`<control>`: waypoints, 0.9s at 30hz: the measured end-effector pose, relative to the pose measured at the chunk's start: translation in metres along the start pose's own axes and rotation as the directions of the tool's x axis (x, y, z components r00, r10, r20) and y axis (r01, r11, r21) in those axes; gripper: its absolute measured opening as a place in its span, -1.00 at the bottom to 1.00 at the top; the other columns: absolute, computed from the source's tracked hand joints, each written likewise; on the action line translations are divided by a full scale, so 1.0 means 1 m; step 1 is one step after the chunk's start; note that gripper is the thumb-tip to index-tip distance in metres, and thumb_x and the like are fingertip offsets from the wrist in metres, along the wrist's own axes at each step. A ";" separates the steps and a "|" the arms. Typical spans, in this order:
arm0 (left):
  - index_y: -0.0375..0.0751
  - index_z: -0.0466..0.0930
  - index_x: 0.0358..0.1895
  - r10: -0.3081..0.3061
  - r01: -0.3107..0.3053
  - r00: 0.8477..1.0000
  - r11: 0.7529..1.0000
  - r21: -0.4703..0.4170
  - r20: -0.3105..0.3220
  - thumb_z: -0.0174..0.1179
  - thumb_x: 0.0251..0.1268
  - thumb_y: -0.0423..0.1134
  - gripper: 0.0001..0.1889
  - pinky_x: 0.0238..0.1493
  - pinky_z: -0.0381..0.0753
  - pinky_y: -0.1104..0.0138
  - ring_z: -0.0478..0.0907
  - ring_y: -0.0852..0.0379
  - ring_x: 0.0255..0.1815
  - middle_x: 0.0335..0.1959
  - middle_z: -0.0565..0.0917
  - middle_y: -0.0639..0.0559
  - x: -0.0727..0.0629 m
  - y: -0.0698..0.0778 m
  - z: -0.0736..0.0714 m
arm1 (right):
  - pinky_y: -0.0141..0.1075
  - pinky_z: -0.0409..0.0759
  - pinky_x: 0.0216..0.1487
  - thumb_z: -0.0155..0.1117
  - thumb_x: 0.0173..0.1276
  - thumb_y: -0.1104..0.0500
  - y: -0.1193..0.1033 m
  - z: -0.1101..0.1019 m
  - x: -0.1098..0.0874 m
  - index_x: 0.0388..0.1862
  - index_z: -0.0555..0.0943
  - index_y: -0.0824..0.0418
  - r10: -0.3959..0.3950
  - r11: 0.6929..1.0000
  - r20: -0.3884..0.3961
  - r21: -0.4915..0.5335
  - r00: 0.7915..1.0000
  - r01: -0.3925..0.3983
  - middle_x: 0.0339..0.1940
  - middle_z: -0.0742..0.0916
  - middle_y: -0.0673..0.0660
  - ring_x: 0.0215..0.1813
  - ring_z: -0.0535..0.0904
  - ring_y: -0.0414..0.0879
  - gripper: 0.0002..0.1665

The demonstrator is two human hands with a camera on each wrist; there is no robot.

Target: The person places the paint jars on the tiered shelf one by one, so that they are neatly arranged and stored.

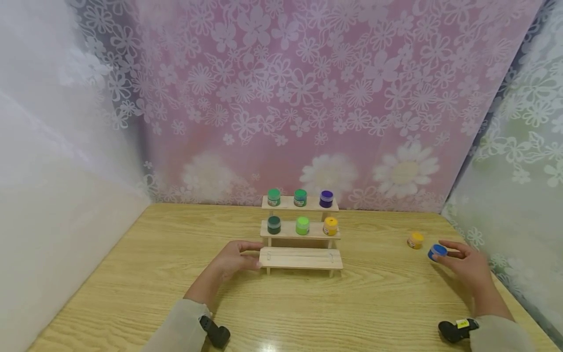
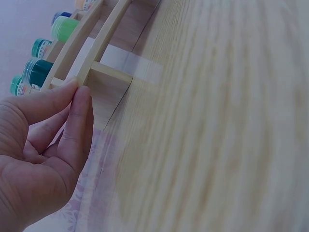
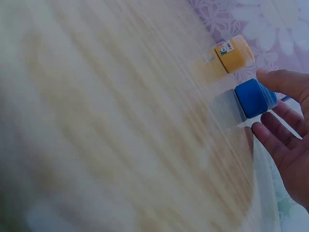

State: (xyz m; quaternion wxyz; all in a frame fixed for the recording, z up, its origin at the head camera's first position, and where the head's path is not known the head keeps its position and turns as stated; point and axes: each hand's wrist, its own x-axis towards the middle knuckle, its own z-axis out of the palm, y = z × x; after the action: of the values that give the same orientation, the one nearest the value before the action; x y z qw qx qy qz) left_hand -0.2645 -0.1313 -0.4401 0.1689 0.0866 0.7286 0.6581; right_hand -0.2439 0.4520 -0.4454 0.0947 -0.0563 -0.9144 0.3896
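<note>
My left hand [image 1: 237, 259] pinches the left end of the lowest step of a three-step wooden stand [image 1: 301, 264]; the left wrist view shows thumb and forefinger meeting on its edge. That step bears no jar. Out at the right, my right hand [image 1: 470, 266] holds a blue paint jar [image 3: 251, 98] between thumb and fingers, partly covering its lid. The jar stands upright on the table. Close by on its left stands a yellow paint jar [image 1: 415, 240], untouched.
On the top step stand two green jars [image 1: 274, 197] [image 1: 300, 197] and a purple jar [image 1: 326, 199]. The middle step bears a dark green jar [image 1: 274, 225], a light green jar [image 1: 302, 226] and another yellow jar [image 1: 330, 226]. A flowered curtain [image 1: 299, 88] hangs behind the wooden table [image 1: 352, 313].
</note>
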 end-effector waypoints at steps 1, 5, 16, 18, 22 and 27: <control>-0.37 0.49 0.27 -0.001 0.001 1.000 1.000 -0.004 0.003 0.36 0.10 -0.54 -0.41 -0.07 0.66 0.18 0.61 -0.12 0.06 0.31 0.42 -0.32 0.000 0.000 0.000 | -0.39 0.52 -0.32 0.38 0.28 -0.13 0.000 0.001 0.000 0.35 0.46 0.29 0.004 1.000 -0.004 0.002 1.000 -0.004 0.19 0.51 0.48 -0.08 0.49 -0.13 -0.21; -0.36 0.49 0.28 -0.003 0.003 1.000 1.000 -0.005 0.003 0.35 0.10 -0.53 -0.41 -0.07 0.66 0.18 0.61 -0.12 0.06 0.31 0.43 -0.32 0.000 -0.001 0.000 | -0.38 0.50 -0.30 0.38 0.28 -0.14 0.000 0.004 0.003 0.31 0.49 0.32 0.001 1.000 -0.024 -0.024 1.000 -0.001 0.08 0.61 0.46 -0.09 0.50 -0.07 -0.22; -0.40 0.48 0.27 -0.007 0.006 1.000 1.000 -0.004 -0.009 0.33 0.11 -0.56 -0.42 -0.07 0.66 0.17 0.64 -0.11 0.02 0.28 0.45 -0.32 -0.002 0.004 0.000 | -0.45 0.51 -0.40 0.38 0.30 -0.08 0.001 0.008 0.007 0.17 0.60 0.34 -0.006 0.999 -0.065 -0.046 0.998 0.003 -0.03 0.67 0.40 -0.27 0.39 -0.47 -0.37; -0.39 0.48 0.28 -0.011 0.010 1.000 1.000 -0.008 -0.007 0.33 0.11 -0.55 -0.42 -0.06 0.66 0.16 0.63 -0.11 0.03 0.29 0.44 -0.31 -0.002 0.004 0.000 | -0.41 0.53 -0.40 0.37 0.30 -0.09 0.000 0.008 0.006 0.17 0.60 0.34 0.003 0.999 -0.052 -0.052 0.999 -0.005 -0.03 0.67 0.40 -0.22 0.46 -0.32 -0.37; -0.38 0.47 0.28 -0.012 0.012 1.000 1.000 -0.009 0.001 0.34 0.12 -0.54 -0.42 -0.07 0.66 0.17 0.62 -0.12 0.05 0.30 0.43 -0.31 -0.002 0.004 0.001 | -0.27 0.57 -0.31 0.35 0.32 -0.10 -0.005 0.005 0.004 0.21 0.56 0.38 -0.006 0.998 -0.010 -0.055 1.000 0.006 0.07 0.61 0.47 -0.06 0.55 0.15 -0.32; -0.36 0.48 0.28 -0.024 0.024 1.000 0.999 -0.021 -0.004 0.33 0.12 -0.56 -0.42 -0.08 0.67 0.16 0.63 -0.11 0.03 0.30 0.44 -0.31 -0.001 0.002 0.000 | -0.19 0.59 -0.28 0.34 0.33 -0.12 -0.014 0.001 0.003 0.25 0.53 0.36 -0.046 0.998 0.021 -0.041 0.999 0.046 0.20 0.50 0.49 0.04 0.48 0.31 -0.29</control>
State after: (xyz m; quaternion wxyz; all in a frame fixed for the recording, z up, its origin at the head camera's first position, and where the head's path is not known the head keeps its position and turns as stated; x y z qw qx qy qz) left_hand -0.2640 -0.1311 -0.4381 0.1763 0.0746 0.7229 0.6639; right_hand -0.2471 0.4416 -0.4358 0.0934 -0.0333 -0.9242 0.3688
